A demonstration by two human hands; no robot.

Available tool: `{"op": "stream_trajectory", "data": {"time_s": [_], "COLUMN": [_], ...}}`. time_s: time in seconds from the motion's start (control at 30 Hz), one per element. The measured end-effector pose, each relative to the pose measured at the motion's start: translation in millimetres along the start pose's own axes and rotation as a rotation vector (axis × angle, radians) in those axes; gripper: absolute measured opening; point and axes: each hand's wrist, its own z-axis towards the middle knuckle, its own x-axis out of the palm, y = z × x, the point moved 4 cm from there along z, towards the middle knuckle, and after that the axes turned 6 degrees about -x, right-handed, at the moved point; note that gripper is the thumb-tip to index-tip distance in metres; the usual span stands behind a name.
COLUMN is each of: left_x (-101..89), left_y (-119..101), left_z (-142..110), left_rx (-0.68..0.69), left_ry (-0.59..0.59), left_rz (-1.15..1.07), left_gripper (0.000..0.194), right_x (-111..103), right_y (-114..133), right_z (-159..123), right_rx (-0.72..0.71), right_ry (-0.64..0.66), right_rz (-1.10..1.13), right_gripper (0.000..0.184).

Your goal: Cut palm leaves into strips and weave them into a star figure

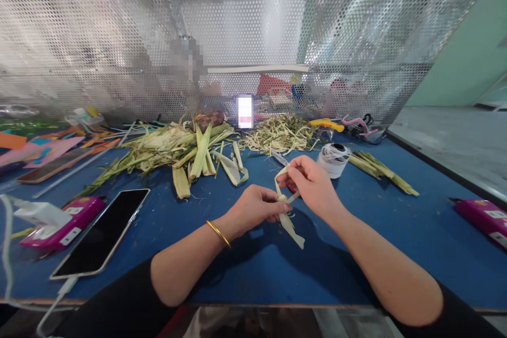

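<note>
Between my two hands is a pale strip of dried husk or leaf (291, 229), bent in the middle, with its wide end hanging down. My left hand (259, 205) pinches it near the bend with thumb and fingers. Higher up, my right hand (309, 179) pinches the upper end of the same strip. Scissors (279, 158) lie behind my right hand, which partly hides them. Just beyond that hand stands a roll of white string (334, 160). Farther back lie a heap of husk leaves (170, 142) and a pile of thin shreds (283, 134).
A phone (103, 232) on a cable and a magenta power strip (81, 216) lie at left. Another magenta strip (485, 216) is at right, with a leaf bundle (384, 171) nearer the middle. A perforated metal screen (245, 21) closes off the back of the blue table (166, 253).
</note>
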Motion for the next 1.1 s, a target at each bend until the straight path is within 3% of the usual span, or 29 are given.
{"op": "stream_trajectory", "data": {"time_s": [0.1, 0.23, 0.37, 0.53, 0.73, 0.9, 1.1], "left_x": [-4.6, -12.7, -14.3, -13.2, -20.0, -26.9, -24.6], "left_y": [-2, -3, -2, 0, -1, -2, -5], "left_z": [0, 1, 2, 2, 0, 0, 0], "left_rx": [0.011, -0.015, -0.04, -0.077, -0.101, -0.098, -0.077], "left_ry": [-0.047, -0.117, -0.098, -0.079, -0.183, -0.275, -0.222], "left_rz": [-0.019, -0.098, -0.128, -0.143, -0.237, -0.29, -0.304], "left_gripper": [0.032, 0.033, 0.034, 0.033, 0.029, 0.029, 0.032], "right_x": [-5, -12, -12, -9, -7, 8, 8], "right_y": [4, 11, 10, 0, 20, 17, 10], "right_z": [3, 7, 8, 9, -1, -6, -2], "right_rx": [-0.042, -0.127, -0.158, -0.164, -0.503, -0.424, -0.371], "right_ry": [0.029, 0.195, 0.319, 0.265, 0.046, 0.218, 0.283], "right_rz": [-0.082, -0.344, -0.461, -0.561, -0.714, -0.693, -0.629], "right_gripper": [0.011, 0.016, 0.019, 0.021, 0.018, 0.022, 0.023]}}
